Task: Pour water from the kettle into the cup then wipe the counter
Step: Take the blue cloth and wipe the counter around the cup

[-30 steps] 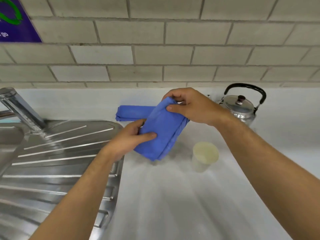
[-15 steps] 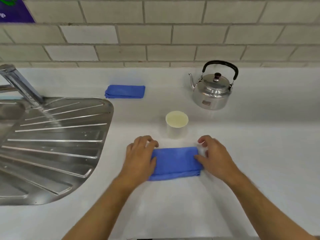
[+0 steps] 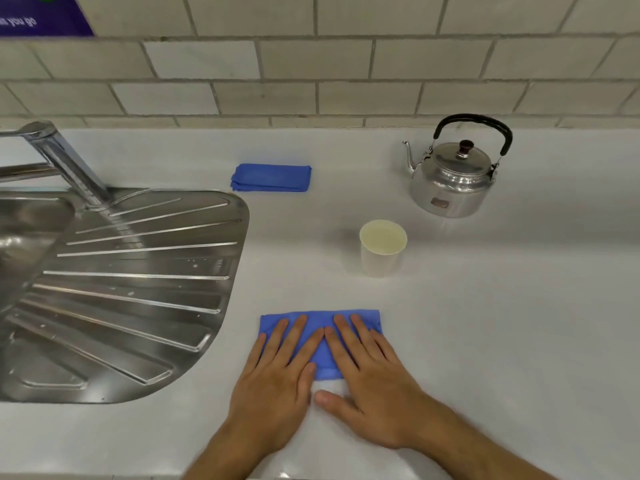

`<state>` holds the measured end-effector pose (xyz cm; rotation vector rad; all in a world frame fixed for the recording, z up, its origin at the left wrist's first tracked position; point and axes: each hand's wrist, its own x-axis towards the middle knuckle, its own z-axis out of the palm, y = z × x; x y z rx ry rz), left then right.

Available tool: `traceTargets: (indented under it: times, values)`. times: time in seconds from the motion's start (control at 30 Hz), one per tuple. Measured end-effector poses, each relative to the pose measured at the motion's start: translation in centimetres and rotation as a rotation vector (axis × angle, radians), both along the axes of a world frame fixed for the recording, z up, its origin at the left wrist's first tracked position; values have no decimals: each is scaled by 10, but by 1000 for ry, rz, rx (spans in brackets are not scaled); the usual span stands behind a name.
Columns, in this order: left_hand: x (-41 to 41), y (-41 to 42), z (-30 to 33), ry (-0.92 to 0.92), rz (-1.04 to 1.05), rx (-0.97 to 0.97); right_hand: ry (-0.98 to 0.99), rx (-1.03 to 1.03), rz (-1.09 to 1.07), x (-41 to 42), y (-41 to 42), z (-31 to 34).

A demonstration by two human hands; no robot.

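Both hands flat, fingers spread, left hand (image 3: pixel 277 379) and right hand (image 3: pixel 369 386) side by side pressing the blue cloth (image 3: pixel 320 355) onto the counter (image 3: pixel 485 341). Wipe with even pressure, sweeping clear of the cup (image 3: pixel 382 249).

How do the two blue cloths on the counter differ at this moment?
The near blue cloth lies at the front of the counter under the flat left hand and right hand; the far blue cloth sits untouched by the back wall. The far one shows stacked layers; the near one looks flatter. Both are folded rectangles of the same blue.
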<state>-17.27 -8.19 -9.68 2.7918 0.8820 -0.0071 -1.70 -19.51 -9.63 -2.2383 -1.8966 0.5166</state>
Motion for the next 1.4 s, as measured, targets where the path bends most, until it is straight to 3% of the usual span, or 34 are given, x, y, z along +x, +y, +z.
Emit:
traceTargets:
  times: [0.3, 0.47, 1.0, 1.2, 1.4]
  values:
    - [48, 133, -8, 88, 63, 71, -59, -12, -161, 26, 143, -5]
    - [60, 155, -8, 82, 44, -6, -77, -55, -173, 43, 173, -4]
    - [-48, -6, 15, 107, -30, -27, -26, 37, -70, -49, 2, 1]
    - [-17, -55, 15, 59, -55, -36, -52, 13, -71, -21, -51, 9]
    - [65, -89, 19, 79, -173, -156, -102, -89, -151, 53, -107, 17]
